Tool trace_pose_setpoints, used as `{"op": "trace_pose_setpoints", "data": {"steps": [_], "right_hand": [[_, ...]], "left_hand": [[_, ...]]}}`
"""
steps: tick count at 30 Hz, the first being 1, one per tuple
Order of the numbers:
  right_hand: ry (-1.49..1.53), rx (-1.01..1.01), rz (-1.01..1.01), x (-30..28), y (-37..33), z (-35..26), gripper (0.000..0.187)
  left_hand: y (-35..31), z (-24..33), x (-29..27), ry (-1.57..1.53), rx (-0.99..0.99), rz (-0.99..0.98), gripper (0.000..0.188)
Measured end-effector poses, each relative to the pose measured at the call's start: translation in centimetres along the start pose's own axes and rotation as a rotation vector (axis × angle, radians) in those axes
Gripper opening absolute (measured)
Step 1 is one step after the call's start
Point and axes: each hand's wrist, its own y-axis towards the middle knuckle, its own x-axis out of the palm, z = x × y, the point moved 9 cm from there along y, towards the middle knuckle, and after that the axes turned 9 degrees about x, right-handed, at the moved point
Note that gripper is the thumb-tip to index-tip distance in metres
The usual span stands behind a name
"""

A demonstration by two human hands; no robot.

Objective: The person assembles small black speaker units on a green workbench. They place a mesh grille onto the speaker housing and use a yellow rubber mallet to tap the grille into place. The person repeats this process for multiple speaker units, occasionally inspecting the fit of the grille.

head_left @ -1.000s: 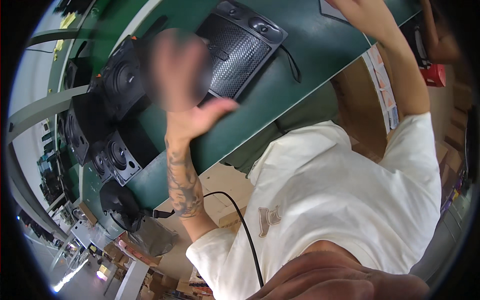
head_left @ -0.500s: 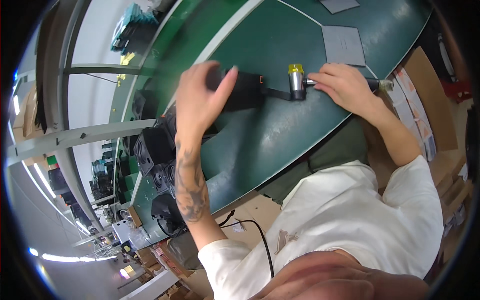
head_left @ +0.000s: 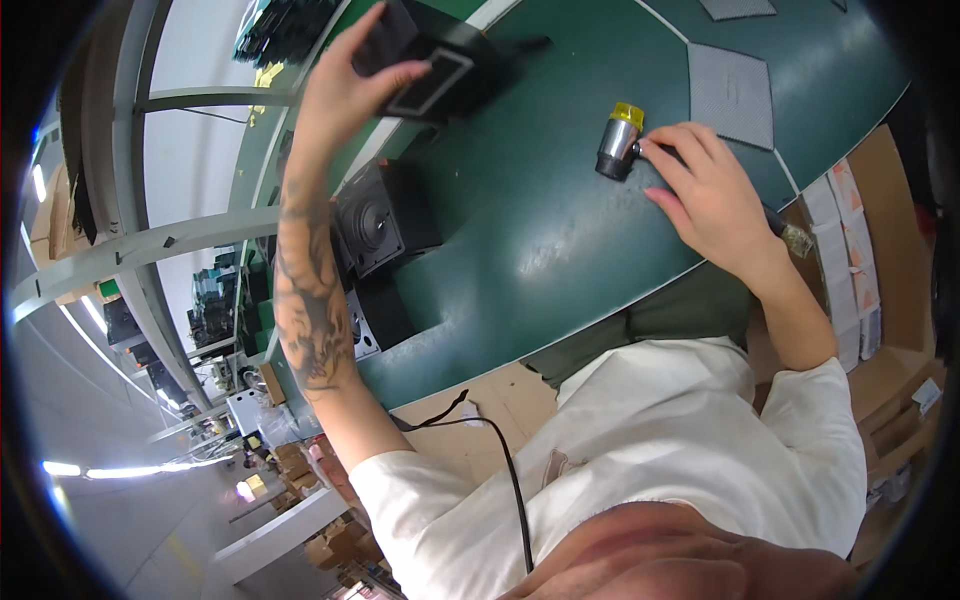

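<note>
My left hand (head_left: pixel 345 90) grips a black speaker box (head_left: pixel 440 65) at the far left of the bench, thumb against a face with a pale rectangular outline. Its fingers reach around the box's left side; the far end is blurred. Over the handle of a mallet (head_left: pixel 620 145) curls my right hand (head_left: pixel 710 195), fingertips near the silver head and thumb apart. Yellow and black faces cap that head, and the handle's taped end shows beyond my wrist. Below my left hand, beside the forearm, stands another black speaker (head_left: pixel 385 220) with a round cone.
The green bench (head_left: pixel 560 250) carries a grey mesh panel (head_left: pixel 732 95) at the right. Another black speaker box (head_left: pixel 385 310) stands near my left forearm. A metal frame (head_left: pixel 215 98) rises at the left. An open cardboard box (head_left: pixel 890 230) sits beyond the right edge.
My left hand has moved up and left, and the black box in its grasp has turned and shifted away. The mallet has tilted slightly under my right hand. The whole view has shifted.
</note>
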Motion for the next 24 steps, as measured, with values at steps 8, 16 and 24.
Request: {"op": "trace_pose_setpoints", "data": {"steps": [8, 16, 24], "right_hand": [[0.105, -0.058, -0.242, -2.3, 0.8, -2.1, 0.043], [0.046, -0.027, -0.341, -5.7, 22.4, 4.9, 0.036], [-0.455, 0.246, -0.286, 1.8, 46.6, 23.1, 0.144]], "left_hand": [[9.0, -16.3, 2.5, 0.046, 0.111, 0.084, 0.093], [-0.6, 2.2, -0.8, -0.077, 0.207, 0.147, 0.071], [-22.5, 10.5, 7.6, -1.018, -0.006, -0.252, 0.047]]}}
